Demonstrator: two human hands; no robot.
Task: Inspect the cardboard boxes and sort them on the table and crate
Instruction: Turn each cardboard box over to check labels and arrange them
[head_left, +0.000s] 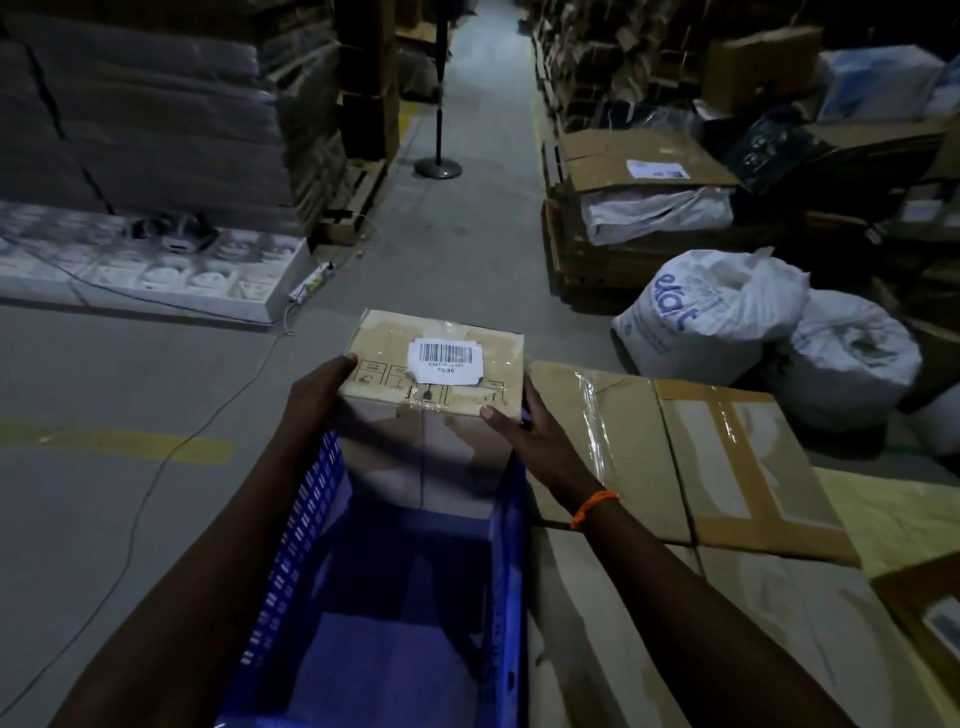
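- The left grip (324, 382) and right grip (522, 431) clasp opposite top edges of the cardboard box (436, 374), label up, with its lower part inside the far end of the blue crate (311, 519).
- In this dim light I cannot tell whether it rests on the crate floor.
- Risk: the box fills the crate's width, so fingers could get pinched against the walls, or a corner could snag.
- Room: the crate's near end is open; the taped flat cardboard (727, 457) lies just right of it.

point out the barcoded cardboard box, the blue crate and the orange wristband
brown cardboard box with white barcode label (384, 343): head view, top face left of label
blue plastic crate (306, 522): head view, slotted left wall
orange wristband (596, 506): head view, on right wrist
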